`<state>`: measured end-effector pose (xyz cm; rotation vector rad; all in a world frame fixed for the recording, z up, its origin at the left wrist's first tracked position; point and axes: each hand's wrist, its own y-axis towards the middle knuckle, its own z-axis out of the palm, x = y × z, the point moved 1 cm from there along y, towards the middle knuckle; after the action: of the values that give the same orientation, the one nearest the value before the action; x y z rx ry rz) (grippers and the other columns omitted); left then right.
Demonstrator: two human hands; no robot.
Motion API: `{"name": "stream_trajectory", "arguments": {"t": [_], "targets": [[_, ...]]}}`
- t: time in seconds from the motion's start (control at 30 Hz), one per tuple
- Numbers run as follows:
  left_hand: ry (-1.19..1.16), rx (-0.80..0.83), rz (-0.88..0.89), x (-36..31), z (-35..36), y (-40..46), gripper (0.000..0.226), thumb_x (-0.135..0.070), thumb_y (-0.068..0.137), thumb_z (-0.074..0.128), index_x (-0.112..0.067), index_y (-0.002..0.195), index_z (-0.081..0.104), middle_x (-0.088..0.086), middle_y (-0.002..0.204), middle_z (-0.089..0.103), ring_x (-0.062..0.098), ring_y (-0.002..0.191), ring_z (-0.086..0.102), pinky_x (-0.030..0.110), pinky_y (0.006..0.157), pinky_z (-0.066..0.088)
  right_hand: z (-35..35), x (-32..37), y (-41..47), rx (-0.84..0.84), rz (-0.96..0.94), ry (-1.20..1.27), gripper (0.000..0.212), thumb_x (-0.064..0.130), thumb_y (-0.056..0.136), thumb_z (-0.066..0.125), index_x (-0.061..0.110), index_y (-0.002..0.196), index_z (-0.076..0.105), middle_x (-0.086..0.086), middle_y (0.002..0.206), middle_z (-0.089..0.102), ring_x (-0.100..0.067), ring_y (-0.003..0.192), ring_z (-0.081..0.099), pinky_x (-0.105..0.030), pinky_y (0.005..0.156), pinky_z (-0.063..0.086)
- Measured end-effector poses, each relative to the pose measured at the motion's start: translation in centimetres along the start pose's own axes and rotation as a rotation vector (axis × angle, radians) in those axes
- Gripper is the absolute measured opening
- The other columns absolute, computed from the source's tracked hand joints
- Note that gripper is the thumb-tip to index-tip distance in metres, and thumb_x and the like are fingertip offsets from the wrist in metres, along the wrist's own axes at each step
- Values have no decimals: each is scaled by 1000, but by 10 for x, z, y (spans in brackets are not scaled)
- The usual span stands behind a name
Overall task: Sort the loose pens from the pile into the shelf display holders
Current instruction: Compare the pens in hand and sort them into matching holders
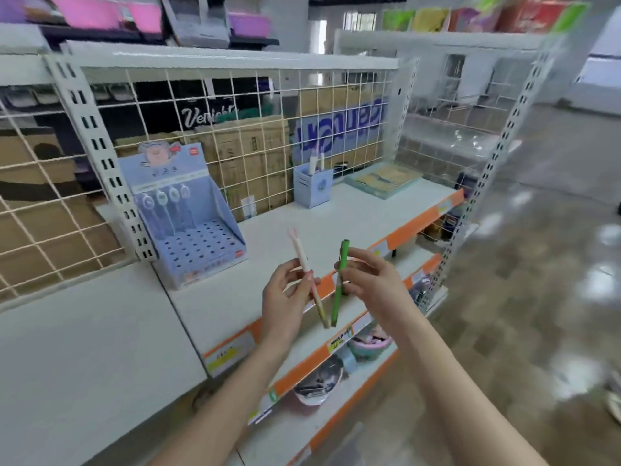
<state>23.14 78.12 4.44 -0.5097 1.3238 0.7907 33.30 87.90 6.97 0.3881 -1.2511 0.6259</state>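
Observation:
My left hand (pixel 285 297) pinches a pale pink pen (pixel 304 260) with small ears on its top, held upright in front of the shelf edge. Beside it, my right hand (pixel 373 284) grips a green pen (pixel 341 267), also upright; the two pens' lower tips nearly meet. On the white shelf (pixel 336 216) stands a blue display holder (pixel 191 223) with a perforated base and a few pens in its back row. Farther right sits a small blue pen cup (pixel 312 186) with two pens in it. No pile of loose pens is in view.
A white wire grid (pixel 235 105) backs the shelf, with cardboard boxes behind it. A flat green box (pixel 383 179) lies at the shelf's far right. Orange price strips (pixel 413 227) line the shelf edges; lower shelves hold bowls. Shiny floor lies to the right.

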Motion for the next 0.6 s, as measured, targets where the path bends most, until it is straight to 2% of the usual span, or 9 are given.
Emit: {"name": "stream_trajectory", "arguments": {"t": [0.2, 0.3, 0.43, 0.53, 0.6], "targets": [[-30, 57, -42, 17, 45, 33, 17, -2, 90, 58, -12, 104, 57, 7, 89, 64, 3, 66, 67, 19, 64, 55, -44, 3, 25, -85, -22, -57, 28, -10, 84, 57, 12, 99, 66, 1, 68, 62, -15, 71, 60, -33, 75, 50], [-56, 76, -82, 30, 66, 51, 16, -1, 90, 57, -8, 105, 57, 6, 87, 64, 6, 68, 68, 20, 63, 56, -62, 5, 44, -121, -19, -74, 20, -1, 86, 60, 12, 101, 66, -2, 76, 64, -14, 75, 63, -26, 70, 54], [-48, 97, -131, 51, 96, 82, 16, -4, 90, 58, -18, 96, 59, 8, 90, 65, 22, 80, 68, 37, 76, 57, -86, 10, 80, -141, -15, -141, 17, 6, 87, 63, 17, 100, 67, -8, 87, 60, -15, 78, 60, -24, 67, 51], [-111, 76, -148, 56, 119, 112, 15, -1, 90, 58, -15, 96, 59, 8, 87, 64, 15, 73, 69, 27, 67, 57, -99, 18, 117, -120, -12, -164, 17, 6, 85, 64, 14, 100, 67, -5, 80, 57, -12, 73, 58, -30, 70, 48], [-146, 58, -160, 55, 131, 131, 13, -1, 90, 57, -10, 101, 59, 9, 88, 63, 9, 70, 68, 22, 63, 55, -105, 27, 142, -120, -21, -182, 10, 10, 88, 62, 11, 96, 68, -3, 74, 54, -10, 67, 55, -27, 66, 49]]}}
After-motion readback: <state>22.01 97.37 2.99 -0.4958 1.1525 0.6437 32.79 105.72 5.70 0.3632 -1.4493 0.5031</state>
